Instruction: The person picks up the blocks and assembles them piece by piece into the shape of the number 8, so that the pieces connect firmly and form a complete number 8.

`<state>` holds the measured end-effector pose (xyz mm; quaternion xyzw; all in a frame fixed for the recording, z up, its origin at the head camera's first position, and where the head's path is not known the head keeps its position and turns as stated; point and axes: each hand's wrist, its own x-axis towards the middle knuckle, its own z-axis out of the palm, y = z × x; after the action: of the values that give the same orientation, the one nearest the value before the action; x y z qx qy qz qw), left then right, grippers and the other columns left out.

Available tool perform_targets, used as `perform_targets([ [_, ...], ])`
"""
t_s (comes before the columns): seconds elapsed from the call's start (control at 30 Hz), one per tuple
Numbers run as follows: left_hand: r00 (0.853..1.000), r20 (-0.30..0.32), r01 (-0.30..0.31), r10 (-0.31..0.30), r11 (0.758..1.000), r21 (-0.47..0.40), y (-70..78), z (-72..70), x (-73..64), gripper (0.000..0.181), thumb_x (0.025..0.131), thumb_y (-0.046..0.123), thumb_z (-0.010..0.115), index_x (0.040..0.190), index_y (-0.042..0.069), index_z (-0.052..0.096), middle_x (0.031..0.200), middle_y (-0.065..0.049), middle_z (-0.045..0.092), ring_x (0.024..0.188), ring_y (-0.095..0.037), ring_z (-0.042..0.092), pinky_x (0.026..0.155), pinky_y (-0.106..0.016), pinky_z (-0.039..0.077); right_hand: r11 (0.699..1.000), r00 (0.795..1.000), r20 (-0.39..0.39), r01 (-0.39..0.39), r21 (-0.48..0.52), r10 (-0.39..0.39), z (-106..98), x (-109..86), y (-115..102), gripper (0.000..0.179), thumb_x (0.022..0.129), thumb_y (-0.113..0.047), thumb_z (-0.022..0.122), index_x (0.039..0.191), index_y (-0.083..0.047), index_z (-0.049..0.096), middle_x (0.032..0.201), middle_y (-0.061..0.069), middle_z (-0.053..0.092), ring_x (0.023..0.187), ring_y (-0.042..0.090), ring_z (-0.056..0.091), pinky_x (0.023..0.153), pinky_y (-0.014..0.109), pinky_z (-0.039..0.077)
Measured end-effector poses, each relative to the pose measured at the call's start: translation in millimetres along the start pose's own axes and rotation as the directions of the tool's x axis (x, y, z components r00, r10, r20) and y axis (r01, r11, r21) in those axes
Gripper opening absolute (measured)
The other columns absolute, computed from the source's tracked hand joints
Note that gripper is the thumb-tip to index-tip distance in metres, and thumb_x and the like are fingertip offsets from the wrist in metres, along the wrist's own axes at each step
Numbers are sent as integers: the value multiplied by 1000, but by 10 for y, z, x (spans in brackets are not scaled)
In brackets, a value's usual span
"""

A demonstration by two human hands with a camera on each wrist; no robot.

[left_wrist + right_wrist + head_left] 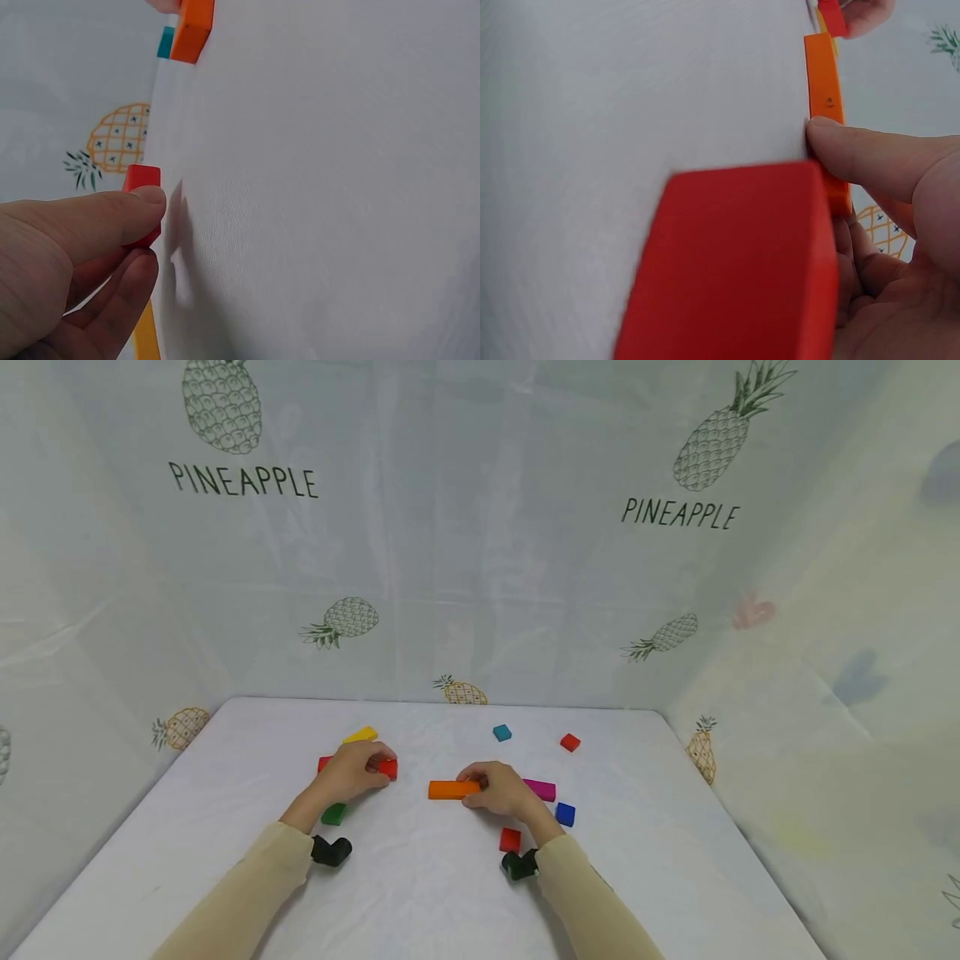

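My left hand (352, 770) pinches a red block (387, 769) between thumb and fingers. In the left wrist view the red block (143, 178) stands out past the thumb, with a shadow on the cloth beside it. My right hand (501, 788) grips the right end of a long orange block (447, 790), its thumb on the near side. In the right wrist view the free part of the orange block (823, 71) points toward the left hand. Another patch of red (324, 763) shows at the far side of my left hand, the rest hidden behind it.
Near the left hand lie a yellow block (362, 735) and a green block (333, 814). Around the right hand are a magenta block (540, 790), a blue cube (566, 814) and a red cube (510, 840). Farther back sit a teal block (502, 732) and a red one (570, 742).
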<state>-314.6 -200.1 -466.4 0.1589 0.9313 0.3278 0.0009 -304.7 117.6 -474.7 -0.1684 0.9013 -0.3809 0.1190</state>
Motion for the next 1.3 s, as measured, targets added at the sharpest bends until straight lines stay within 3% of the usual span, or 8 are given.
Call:
perform_targets([
  [0.77,1000,21,-2,2,1000,-30,201,240,152,33,89,14,87,121,17,76,108,3,70,100,-19,62,92,-40,58,1000,1000,3,-1,-18,1,-6,4,21,25,97,-20,80,121,-26,74,113,-2,66,107,21,56,99,45,51],
  [1.3,998,59,8,-6,999,-37,339,330,233,30,91,10,85,118,17,75,109,0,70,102,-20,63,97,-44,58,1000,1000,6,-10,-13,10,2,29,40,25,97,-21,80,120,-27,74,111,-3,66,106,21,57,100,45,52],
])
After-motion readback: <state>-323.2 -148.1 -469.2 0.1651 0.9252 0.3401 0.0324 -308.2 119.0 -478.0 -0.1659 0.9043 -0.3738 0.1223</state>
